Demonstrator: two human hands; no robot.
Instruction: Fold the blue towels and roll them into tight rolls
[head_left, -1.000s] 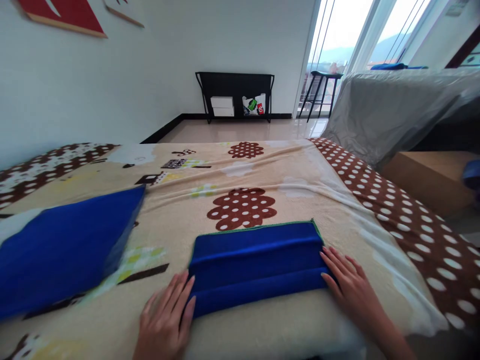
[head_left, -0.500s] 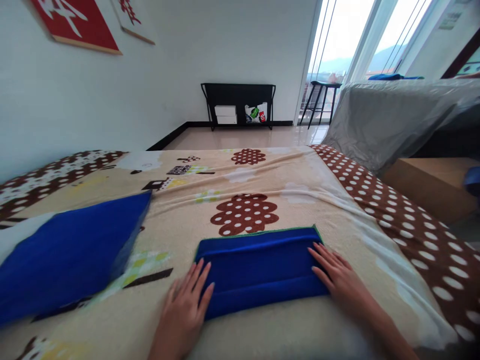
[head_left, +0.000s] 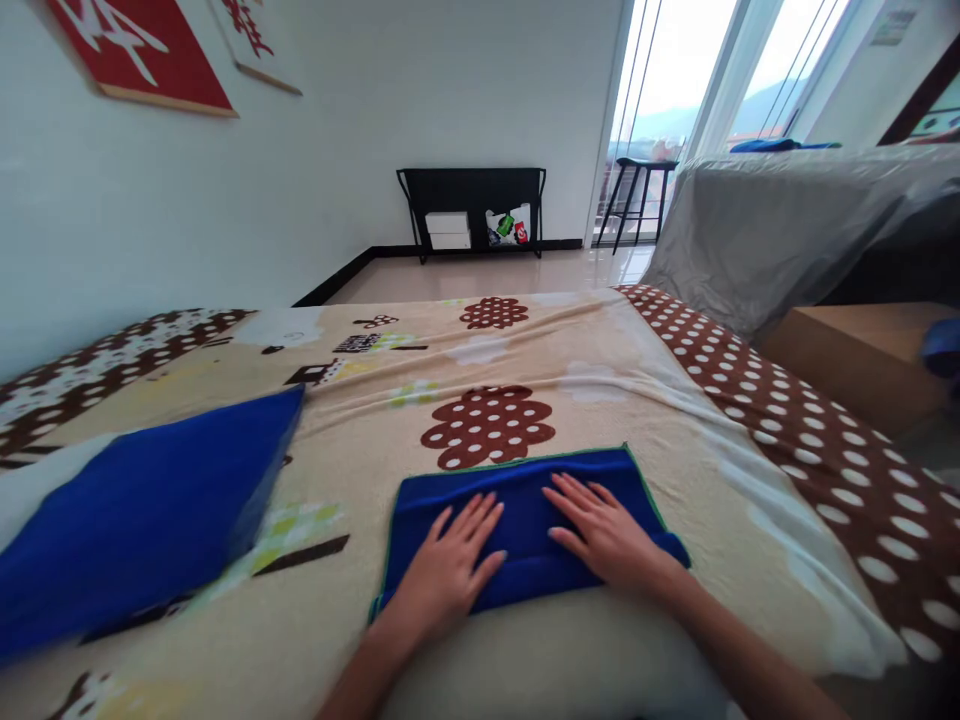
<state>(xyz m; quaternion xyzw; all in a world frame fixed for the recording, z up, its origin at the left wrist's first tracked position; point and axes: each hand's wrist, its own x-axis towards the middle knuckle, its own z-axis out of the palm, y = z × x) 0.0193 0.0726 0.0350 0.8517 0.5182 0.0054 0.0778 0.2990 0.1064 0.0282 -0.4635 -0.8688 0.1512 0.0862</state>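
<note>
A blue cloth with a green edge (head_left: 517, 535), folded into a long rectangle, lies on a patterned blanket (head_left: 360, 420) in front of me. My left hand (head_left: 454, 555) rests on the cloth's left half, palm down with the fingers stretched out. Flat on the right half lies my right hand (head_left: 596, 530), its fingers also extended. The near edge of the cloth is partly hidden under my hands, and a small roll shows at its right end. A second blue piece (head_left: 157, 500), flat with a see-through strip along its right side, lies to the left, apart from my hands.
Brown polka-dot borders (head_left: 810, 450) run along the blanket's sides. Beyond it, a black rack (head_left: 472, 190) stands at the wall, with a black stool (head_left: 637, 185) by the window. To the right are a plastic-covered piece of furniture (head_left: 765, 230) and a cardboard box (head_left: 855, 350).
Both hands have moved inward from the ends of the folded cloth onto its middle. The rolled near edge now shows at the right end. The other blue piece has stayed put.
</note>
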